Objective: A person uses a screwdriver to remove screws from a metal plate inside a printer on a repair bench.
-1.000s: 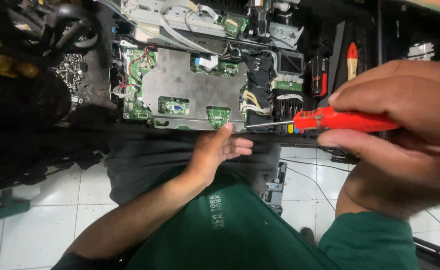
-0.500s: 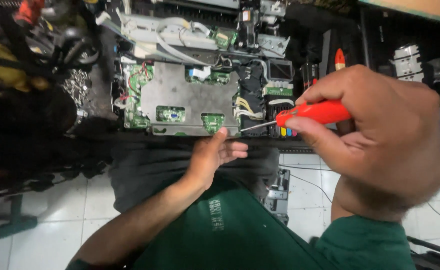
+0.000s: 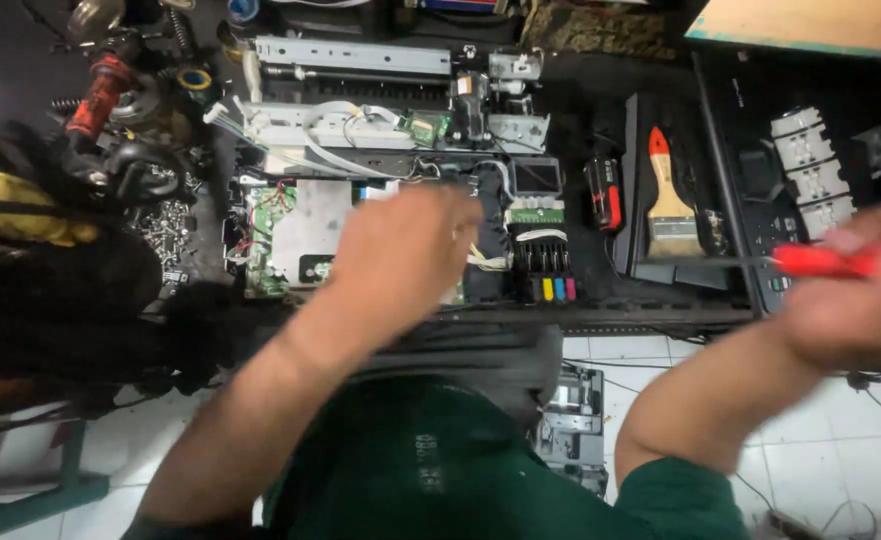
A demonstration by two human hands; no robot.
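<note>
With the left hand spread loosely over the opened printer's circuit board, swing the red screwdriver, gripped by the right hand at three o'clock, back squarely onto its screw.

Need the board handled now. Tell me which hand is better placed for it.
Left, probably. The left hand hovers right over the circuit board; the right hand is off to the side, gripping the red screwdriver.

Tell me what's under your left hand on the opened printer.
The left hand hovers over the grey metal shield plate and green circuit board. Their left parts show; the right part and its connectors are covered.
</note>
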